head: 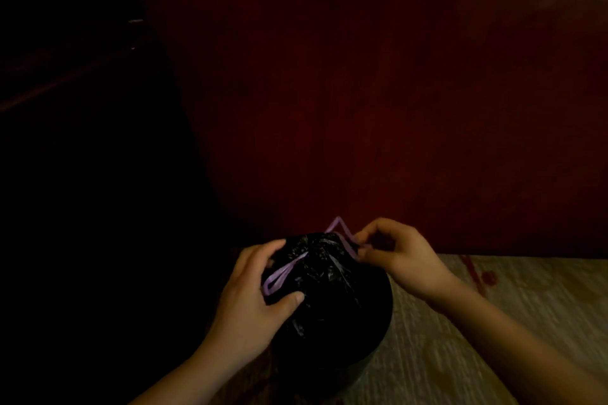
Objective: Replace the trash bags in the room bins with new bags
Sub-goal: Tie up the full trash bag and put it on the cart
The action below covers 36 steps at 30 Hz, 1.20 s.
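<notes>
head view: left hand grips black trash bag; right hand pinches its purple drawstring.

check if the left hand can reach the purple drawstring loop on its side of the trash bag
Probably yes: the drawstring loop lies bare on the trash bag between the left hand's thumb and fingers.
</notes>
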Available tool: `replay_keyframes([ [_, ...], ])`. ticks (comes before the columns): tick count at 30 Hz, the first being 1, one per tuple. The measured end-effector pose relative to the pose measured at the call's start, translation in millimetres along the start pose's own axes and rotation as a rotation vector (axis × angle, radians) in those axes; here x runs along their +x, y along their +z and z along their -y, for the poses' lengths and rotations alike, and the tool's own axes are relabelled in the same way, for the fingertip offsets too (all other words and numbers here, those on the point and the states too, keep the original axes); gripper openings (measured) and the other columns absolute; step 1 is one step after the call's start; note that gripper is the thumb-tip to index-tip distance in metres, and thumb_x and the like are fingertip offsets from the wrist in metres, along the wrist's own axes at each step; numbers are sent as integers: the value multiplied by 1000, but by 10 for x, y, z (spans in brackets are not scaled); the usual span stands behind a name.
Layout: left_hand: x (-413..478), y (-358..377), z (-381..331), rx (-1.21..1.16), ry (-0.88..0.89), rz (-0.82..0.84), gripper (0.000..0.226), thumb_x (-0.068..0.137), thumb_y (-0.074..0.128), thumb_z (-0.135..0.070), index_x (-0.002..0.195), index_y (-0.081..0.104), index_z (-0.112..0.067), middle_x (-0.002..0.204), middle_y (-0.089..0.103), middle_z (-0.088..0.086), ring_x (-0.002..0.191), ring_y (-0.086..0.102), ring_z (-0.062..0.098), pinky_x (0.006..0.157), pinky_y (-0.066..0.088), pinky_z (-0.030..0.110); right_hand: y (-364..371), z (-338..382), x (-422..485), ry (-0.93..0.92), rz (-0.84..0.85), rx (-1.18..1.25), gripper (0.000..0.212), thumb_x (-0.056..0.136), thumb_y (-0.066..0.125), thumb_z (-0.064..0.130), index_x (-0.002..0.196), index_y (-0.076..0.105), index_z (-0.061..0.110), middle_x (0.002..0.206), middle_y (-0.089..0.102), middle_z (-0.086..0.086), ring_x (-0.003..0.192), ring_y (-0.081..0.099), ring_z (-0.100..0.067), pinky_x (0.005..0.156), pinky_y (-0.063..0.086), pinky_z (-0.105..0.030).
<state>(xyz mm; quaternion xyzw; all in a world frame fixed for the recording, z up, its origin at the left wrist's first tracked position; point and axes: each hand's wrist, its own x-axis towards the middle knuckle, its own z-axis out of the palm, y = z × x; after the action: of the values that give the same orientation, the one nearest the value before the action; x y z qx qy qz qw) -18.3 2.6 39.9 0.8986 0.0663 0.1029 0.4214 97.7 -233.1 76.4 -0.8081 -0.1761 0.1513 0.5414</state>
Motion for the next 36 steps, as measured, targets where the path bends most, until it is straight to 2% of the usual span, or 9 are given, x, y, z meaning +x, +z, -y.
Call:
replay_keyframes([
  [3,167,8,-18,49,-78,125,102,75,80,-51,151,12,-53,149,16,-33,138,23,-1,114,33,33,88,-24,-53,-17,154,-97,62,79,81,42,133,51,44,124,59,27,115,59,1,99,53,-37],
  [5,311,5,-72,143,-128,185,99,75,81,-49,155,22,-43,157,30,-14,141,34,11,114,39,41,146,-50,-29,-21,175,-243,94,74,82,53,151,30,42,146,43,26,131,45,2,108,44,-31],
  [7,413,14,-124,204,-151,192,82,76,83,-42,148,44,-32,144,52,-5,128,52,15,105,48,38,205,-72,18,-68,120,-418,83,79,80,46,150,38,35,143,51,17,126,51,-3,103,47,-29],
  [10,446,43,-160,137,-161,129,51,77,85,-29,125,68,-25,116,69,-7,104,66,10,93,56,37,259,-83,67,-143,-3,-501,31,90,72,26,121,69,28,103,70,14,88,64,5,73,52,-17],
  [12,451,45,-182,-9,-178,98,33,77,85,-21,108,76,-25,99,74,-9,90,70,9,86,59,39,266,-55,77,-141,-63,-472,18,92,69,18,107,76,25,81,66,18,69,60,10,58,43,-10],
  [16,532,-47,-297,-187,-182,41,23,80,82,-12,93,77,-30,86,77,-10,81,73,6,78,62,37,196,138,87,-151,-169,-352,16,89,69,15,93,78,27,78,70,15,73,64,5,56,43,-14],
  [24,680,-715,-1210,-316,-67,-97,53,78,79,2,72,69,-50,79,71,-31,74,69,-8,60,49,5,-153,1236,-15,-125,-247,-153,14,89,69,14,89,77,25,81,75,8,72,70,-12,67,56,-48],
  [33,851,-1893,-2615,-389,-125,103,40,65,86,-13,104,76,-19,96,78,-4,90,74,10,78,60,26,-949,2813,-242,-14,-184,-18,17,87,75,14,88,78,30,86,75,9,80,73,-12,71,62,-47],
  [36,861,-2291,-3140,-413,-122,136,45,55,83,-28,99,75,-24,95,78,-10,92,73,7,74,59,20,-1250,3369,-427,21,-154,68,16,84,79,15,86,78,30,88,75,5,76,74,-21,65,62,-50],
])
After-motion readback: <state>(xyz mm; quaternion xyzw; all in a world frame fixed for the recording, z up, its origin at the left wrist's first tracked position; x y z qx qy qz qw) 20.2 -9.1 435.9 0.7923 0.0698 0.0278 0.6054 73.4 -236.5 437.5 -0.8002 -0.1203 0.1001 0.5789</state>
